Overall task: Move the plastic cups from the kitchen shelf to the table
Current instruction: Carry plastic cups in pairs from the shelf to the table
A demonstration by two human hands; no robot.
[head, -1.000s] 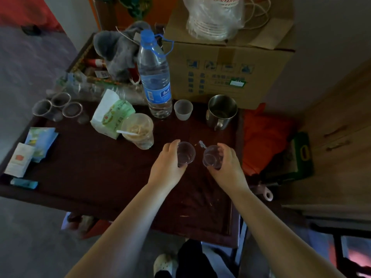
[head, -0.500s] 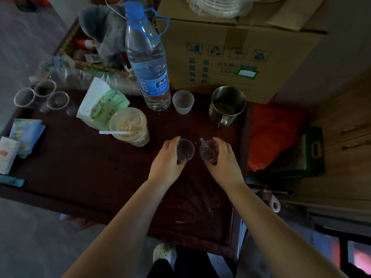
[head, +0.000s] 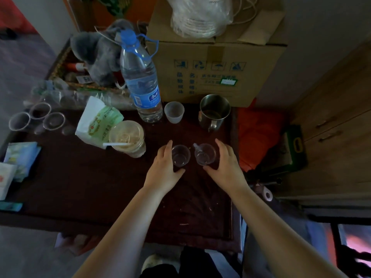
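Clear plastic both: the left cup [head: 180,157] and right cup [head: 205,156] now stand upright on the tabletop [head: 80,177] between my hands, lowered there over the last second. My left hand [head: 163,171] and right hand [head: 226,167] still curl round one each. I judge this pair delivered, with only the release left. Beyond my fingers stand a frosted cup [head: 174,112] and a steel mug [head: 214,111].

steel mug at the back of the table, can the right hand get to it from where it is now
Probably yes. The steel mug stands just beyond the right hand, with bare table between them. But that hand grips the right clear cup, so it would have to let go first.
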